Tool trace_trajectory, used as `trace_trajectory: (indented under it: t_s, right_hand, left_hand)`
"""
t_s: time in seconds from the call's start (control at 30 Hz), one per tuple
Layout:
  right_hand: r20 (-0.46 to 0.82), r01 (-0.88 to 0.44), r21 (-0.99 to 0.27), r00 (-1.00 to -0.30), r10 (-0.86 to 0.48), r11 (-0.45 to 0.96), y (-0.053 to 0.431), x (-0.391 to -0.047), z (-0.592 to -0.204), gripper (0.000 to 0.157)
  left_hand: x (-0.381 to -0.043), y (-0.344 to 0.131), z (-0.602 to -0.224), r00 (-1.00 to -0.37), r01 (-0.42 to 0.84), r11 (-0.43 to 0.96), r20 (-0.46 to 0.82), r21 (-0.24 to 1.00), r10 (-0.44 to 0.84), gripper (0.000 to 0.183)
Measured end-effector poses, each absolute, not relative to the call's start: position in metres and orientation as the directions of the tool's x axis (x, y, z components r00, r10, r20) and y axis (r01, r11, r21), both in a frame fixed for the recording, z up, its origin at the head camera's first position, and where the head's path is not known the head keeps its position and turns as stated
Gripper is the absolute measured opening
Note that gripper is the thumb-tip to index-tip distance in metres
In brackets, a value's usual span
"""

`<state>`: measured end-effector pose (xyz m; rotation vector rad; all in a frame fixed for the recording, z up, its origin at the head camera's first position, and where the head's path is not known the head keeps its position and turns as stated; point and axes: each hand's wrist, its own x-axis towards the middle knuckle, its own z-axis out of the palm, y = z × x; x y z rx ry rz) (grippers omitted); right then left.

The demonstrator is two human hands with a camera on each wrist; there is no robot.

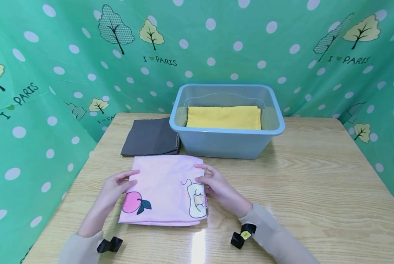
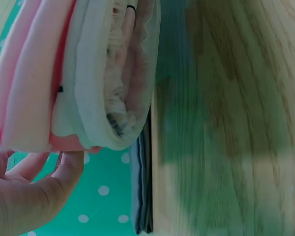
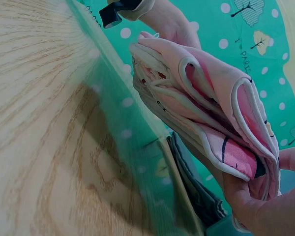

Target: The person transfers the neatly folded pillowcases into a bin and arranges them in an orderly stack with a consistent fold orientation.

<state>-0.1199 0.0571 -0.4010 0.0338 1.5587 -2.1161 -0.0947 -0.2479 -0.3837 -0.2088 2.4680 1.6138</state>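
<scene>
A folded pink cloth (image 1: 165, 187) with a peach print and a white cartoon figure is held between my two hands. At its left edge my left hand (image 1: 116, 187) grips it by thumb and fingers. My right hand (image 1: 218, 187) pinches the opposite edge. Seen from the right wrist, the bundle (image 3: 201, 108) shows several stacked folds with pale borders, lifted off the table. In the left wrist view the rolled fold (image 2: 93, 73) fills the upper left, and the left thumb (image 2: 64, 179) touches its lower end. Some fingers are hidden behind the fabric.
Behind the cloth stands a blue plastic bin (image 1: 223, 145) with a folded yellow cloth (image 1: 224, 117) inside. A folded dark grey cloth (image 1: 150, 137) lies left of the bin, against it. A green polka-dot curtain (image 1: 210, 44) surrounds the wooden table (image 1: 315, 190).
</scene>
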Motion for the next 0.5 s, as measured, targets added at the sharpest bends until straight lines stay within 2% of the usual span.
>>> trace_trajectory:
  t_s: [0.5]
  right_hand:
    - [-0.309, 0.397, -0.895, -0.882, -0.356, -0.205, 0.082, -0.116, -0.391, 0.050]
  left_hand:
    - [-0.099, -0.222, -0.377, -0.965, -0.242, 0.375, -0.260, 0.895, -0.002, 0.042]
